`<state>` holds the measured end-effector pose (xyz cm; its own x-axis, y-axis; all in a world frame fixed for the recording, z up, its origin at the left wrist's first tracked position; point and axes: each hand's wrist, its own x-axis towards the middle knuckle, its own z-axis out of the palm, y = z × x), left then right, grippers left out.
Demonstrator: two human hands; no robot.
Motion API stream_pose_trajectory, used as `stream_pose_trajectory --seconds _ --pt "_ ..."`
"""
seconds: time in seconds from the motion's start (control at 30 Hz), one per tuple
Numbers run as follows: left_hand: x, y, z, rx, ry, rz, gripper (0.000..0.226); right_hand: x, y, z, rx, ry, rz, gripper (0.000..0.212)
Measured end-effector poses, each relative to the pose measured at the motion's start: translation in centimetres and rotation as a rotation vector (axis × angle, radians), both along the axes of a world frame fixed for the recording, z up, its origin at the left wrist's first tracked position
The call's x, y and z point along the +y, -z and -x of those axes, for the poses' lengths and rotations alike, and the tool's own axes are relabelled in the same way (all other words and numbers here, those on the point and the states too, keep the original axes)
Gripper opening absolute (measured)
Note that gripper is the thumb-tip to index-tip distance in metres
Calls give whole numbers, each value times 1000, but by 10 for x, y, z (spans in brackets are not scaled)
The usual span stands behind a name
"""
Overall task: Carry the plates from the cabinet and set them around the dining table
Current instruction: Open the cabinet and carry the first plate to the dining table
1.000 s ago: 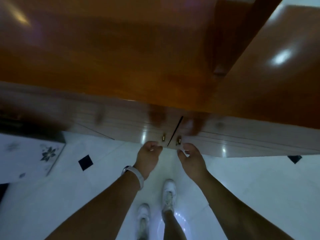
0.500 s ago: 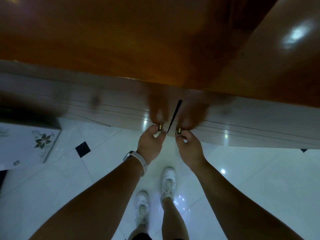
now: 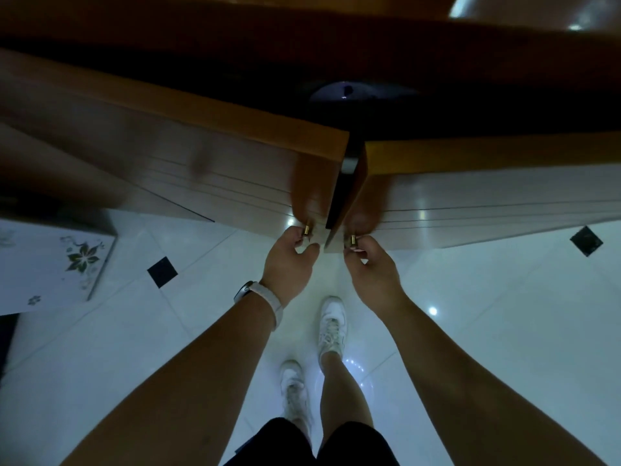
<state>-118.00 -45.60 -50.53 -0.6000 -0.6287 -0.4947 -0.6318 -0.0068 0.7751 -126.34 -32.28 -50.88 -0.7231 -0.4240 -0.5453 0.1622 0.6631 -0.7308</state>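
- Standing close on the glossy floor (image 3: pixel 504 331), the shoes (image 3: pixel 332 326) sat under the doors' swing; a wider pull could have clipped the shins.
- The left hand (image 3: pixel 289 264) pinched the left knob (image 3: pixel 306 229), and the right hand (image 3: pixel 373 269) pinched the right knob (image 3: pixel 353 239); such small knobs could have slipped from fingertips.
- The left door (image 3: pixel 201 156) and right door (image 3: pixel 487 183) stood partly open, with a narrow gap between them.
- Farther in, what looked like a pale plate (image 3: pixel 339 92) lay inside the dark cabinet (image 3: pixel 168 31); reaching in half-blind risked knocking it.
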Motion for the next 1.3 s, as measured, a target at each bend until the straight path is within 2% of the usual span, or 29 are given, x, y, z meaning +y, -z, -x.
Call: stream_pose_trajectory --seconds 0.37,0.57,0.63,0.77,1.03,1.17,1.3 --pt "24 3 -95 3 63 132 10 52 -3 -65 84 43 -76 13" --pt "25 -1 -154 -23 79 168 22 90 3 -93 132 104 -156 20" --pt "25 -2 -175 -45 86 180 16 104 2 -103 129 98 -158 24" --pt "26 -2 -205 -72 61 225 32 132 -1 -118 142 71 -176 25" --pt "34 -8 -235 -68 -84 253 34 178 -6 -138 200 80 -170 36" --pt "27 -6 -246 -129 -60 347 36 197 -8 -141 243 80 -188 38" --pt "25 -3 -251 -156 -24 418 51 215 -6 -146 298 109 -229 40"
